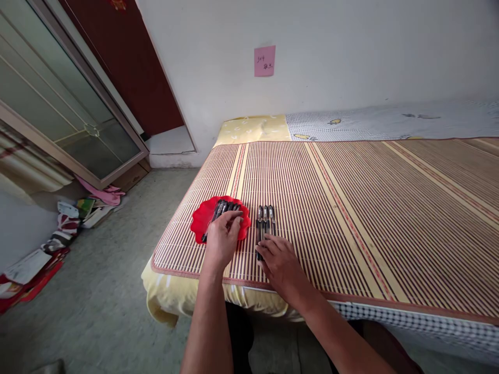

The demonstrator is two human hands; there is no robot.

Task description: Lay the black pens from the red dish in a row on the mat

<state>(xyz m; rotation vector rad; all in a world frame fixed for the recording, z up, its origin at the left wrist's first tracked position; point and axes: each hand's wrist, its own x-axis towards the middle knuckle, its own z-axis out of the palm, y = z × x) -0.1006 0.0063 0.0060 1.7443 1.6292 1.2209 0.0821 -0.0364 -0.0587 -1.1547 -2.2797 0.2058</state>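
Observation:
My left hand [225, 238] is over a red scalloped plate [198, 218] at the bed's near left. Its thumb and index finger come together just right of several black pens [223, 206] lying in the plate. Whether a pen is between those fingertips I cannot make out. To the right of the plate, three black pens [265, 214] lie side by side on the striped mat, caps pointing away from me. My right hand [281, 262] rests on their near ends, fingers extended and slightly apart, covering part of them.
A striped bamboo mat [280, 171] covers the bed, over yellow and checked bedding [253, 127]. A pink note [264, 61] is stuck on the wall. At left stand a glass-panelled door [74, 98] and clutter [64, 228] along the floor.

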